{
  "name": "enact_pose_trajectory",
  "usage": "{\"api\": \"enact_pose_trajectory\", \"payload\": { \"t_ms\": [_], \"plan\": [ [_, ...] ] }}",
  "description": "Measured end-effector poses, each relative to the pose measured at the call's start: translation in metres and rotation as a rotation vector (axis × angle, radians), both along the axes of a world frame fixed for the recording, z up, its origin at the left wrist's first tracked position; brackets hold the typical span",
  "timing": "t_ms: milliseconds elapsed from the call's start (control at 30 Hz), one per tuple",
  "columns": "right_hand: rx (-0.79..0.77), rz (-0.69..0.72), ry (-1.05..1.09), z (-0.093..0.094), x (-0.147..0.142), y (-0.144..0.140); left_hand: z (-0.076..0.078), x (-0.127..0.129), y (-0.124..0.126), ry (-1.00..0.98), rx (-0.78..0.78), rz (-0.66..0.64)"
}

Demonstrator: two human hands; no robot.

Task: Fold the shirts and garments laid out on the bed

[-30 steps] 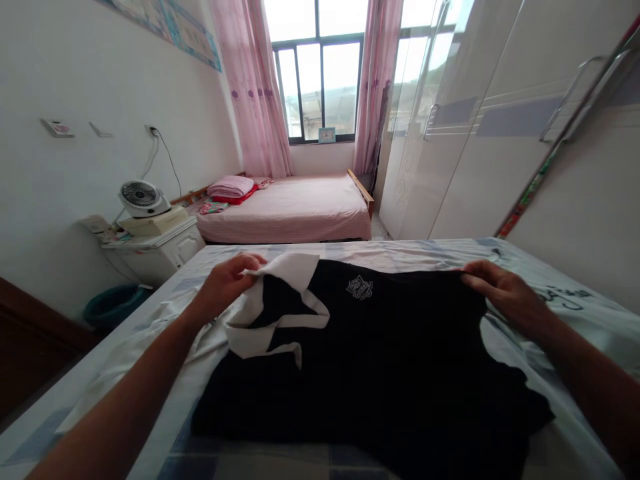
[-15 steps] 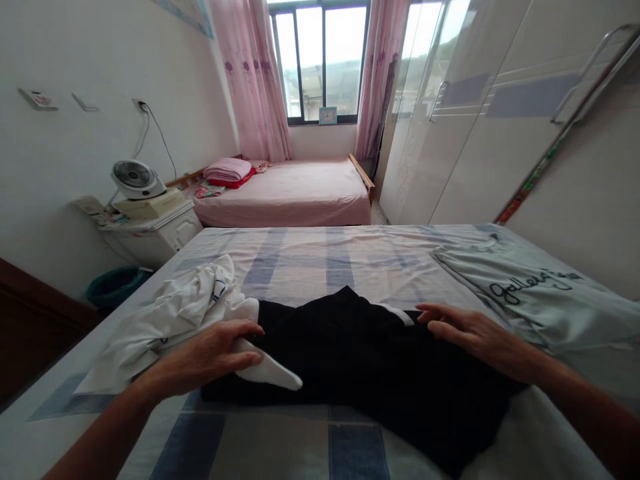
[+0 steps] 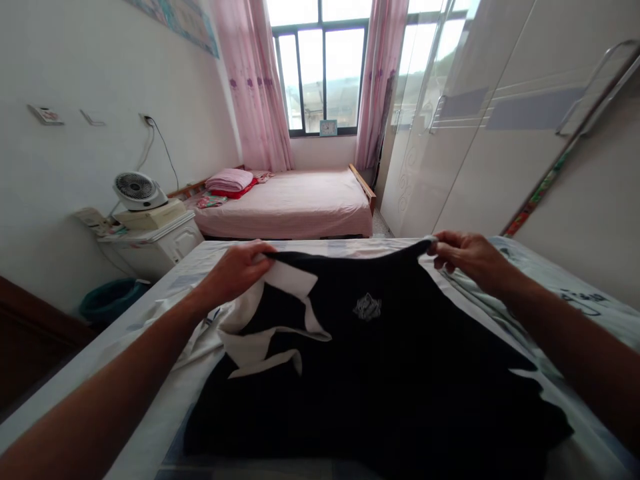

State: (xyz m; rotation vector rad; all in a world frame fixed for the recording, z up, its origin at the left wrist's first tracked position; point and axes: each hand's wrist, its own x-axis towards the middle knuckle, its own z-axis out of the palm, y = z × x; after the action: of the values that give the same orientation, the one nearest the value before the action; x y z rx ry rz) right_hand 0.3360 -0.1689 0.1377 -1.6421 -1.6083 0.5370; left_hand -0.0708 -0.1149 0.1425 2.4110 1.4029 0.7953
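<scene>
A black shirt [image 3: 380,373] with a white collar and a small grey crest is stretched out over the near bed [image 3: 150,320]. My left hand [image 3: 240,270] grips its top left corner by the white collar. At the top right corner, my right hand [image 3: 467,257] pinches the black cloth. Both hands hold that top edge lifted above the bed, arms reaching forward. A crumpled white garment [image 3: 200,333] lies just under my left forearm. On the right, partly under the black shirt, lies a pale green shirt [image 3: 575,300] with black writing.
A pink bed [image 3: 300,203] stands below the window at the far end. Left of the near bed are a white nightstand [image 3: 155,243] with a small fan [image 3: 137,190] and a teal basin [image 3: 107,300] on the floor. White wardrobe doors [image 3: 480,133] line the right wall.
Half a second ago the black shirt lay folded low with both hands flat on it. Now both hands grip its top corners and hold it lifted and spread out, farther from me.
</scene>
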Motion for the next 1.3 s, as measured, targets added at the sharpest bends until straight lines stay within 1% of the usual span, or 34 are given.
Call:
{"api": "enact_pose_trajectory", "payload": {
  "t_ms": [67, 133, 167, 233, 300, 333, 400, 467, 533, 600, 633, 700, 767, 833, 900, 933, 967, 1000, 1033, 1100, 1167, 1200, 1233, 1267, 1300],
  "plan": [
    [0.055, -0.048, 0.016, 0.008, 0.005, 0.036, -0.003, 0.024, 0.039, 0.028, 0.104, 0.080],
    [0.069, -0.096, -0.031, 0.007, 0.005, 0.067, -0.013, 0.046, 0.069, 0.076, 0.170, 0.187],
    [0.065, -0.126, -0.065, 0.003, 0.004, 0.080, -0.021, 0.055, 0.079, 0.101, 0.192, 0.233],
    [0.046, -0.200, -0.157, -0.009, 0.001, 0.096, -0.038, 0.064, 0.087, 0.149, 0.193, 0.283],
    [0.026, -0.241, -0.269, -0.025, 0.001, 0.094, -0.054, 0.057, 0.079, 0.199, 0.118, 0.242],
    [0.023, -0.219, -0.317, -0.033, 0.002, 0.086, -0.061, 0.048, 0.070, 0.221, 0.060, 0.194],
    [0.023, -0.135, -0.388, -0.047, 0.009, 0.056, -0.071, 0.020, 0.045, 0.250, -0.048, 0.091],
    [0.006, -0.050, -0.381, -0.058, 0.021, 0.013, -0.077, -0.016, 0.012, 0.245, -0.142, 0.059],
    [-0.070, -0.007, -0.369, -0.067, 0.037, -0.036, -0.079, -0.051, -0.023, 0.236, -0.220, 0.021],
    [-0.164, 0.039, -0.366, -0.078, 0.052, -0.084, -0.079, -0.078, -0.055, 0.221, -0.296, 0.025],
    [-0.198, 0.051, -0.359, -0.085, 0.059, -0.106, -0.080, -0.088, -0.069, 0.205, -0.331, 0.010],
    [-0.238, 0.089, -0.350, -0.101, 0.067, -0.142, -0.084, -0.095, -0.089, 0.173, -0.386, -0.036],
    [-0.225, 0.119, -0.369, -0.117, 0.066, -0.164, -0.092, -0.089, -0.099, 0.148, -0.382, -0.071],
    [-0.184, 0.126, -0.412, -0.128, 0.056, -0.172, -0.101, -0.075, -0.099, 0.122, -0.321, -0.076],
    [-0.136, 0.094, -0.437, -0.130, 0.043, -0.165, -0.104, -0.057, -0.091, 0.087, -0.236, -0.065],
    [-0.111, 0.060, -0.434, -0.125, 0.037, -0.158, -0.101, -0.050, -0.085, 0.071, -0.197, -0.055],
    [-0.085, 0.019, -0.423, -0.116, 0.032, -0.149, -0.094, -0.043, -0.080, 0.059, -0.156, -0.038],
    [-0.060, -0.036, -0.407, -0.105, 0.028, -0.139, -0.082, -0.038, -0.076, 0.047, -0.107, -0.011],
    [-0.033, -0.095, -0.397, -0.090, 0.026, -0.129, -0.067, -0.035, -0.073, 0.036, -0.054, 0.024],
    [0.036, -0.236, -0.384, -0.057, 0.030, -0.114, -0.032, -0.032, -0.074, 0.010, 0.061, 0.089],
    [0.092, -0.331, -0.353, -0.027, 0.041, -0.109, 0.001, -0.033, -0.086, 0.000, 0.140, 0.112],
    [0.122, -0.352, -0.326, -0.016, 0.049, -0.111, 0.013, -0.036, -0.095, 0.003, 0.149, 0.098],
    [0.130, -0.329, -0.284, -0.008, 0.057, -0.116, 0.021, -0.040, -0.105, 0.018, 0.128, 0.065],
    [0.112, -0.283, -0.230, -0.004, 0.066, -0.123, 0.024, -0.045, -0.115, 0.014, 0.112, 0.048],
    [0.064, -0.216, -0.173, -0.003, 0.073, -0.132, 0.023, -0.050, -0.124, 0.024, 0.063, 0.027]
  ]
}}
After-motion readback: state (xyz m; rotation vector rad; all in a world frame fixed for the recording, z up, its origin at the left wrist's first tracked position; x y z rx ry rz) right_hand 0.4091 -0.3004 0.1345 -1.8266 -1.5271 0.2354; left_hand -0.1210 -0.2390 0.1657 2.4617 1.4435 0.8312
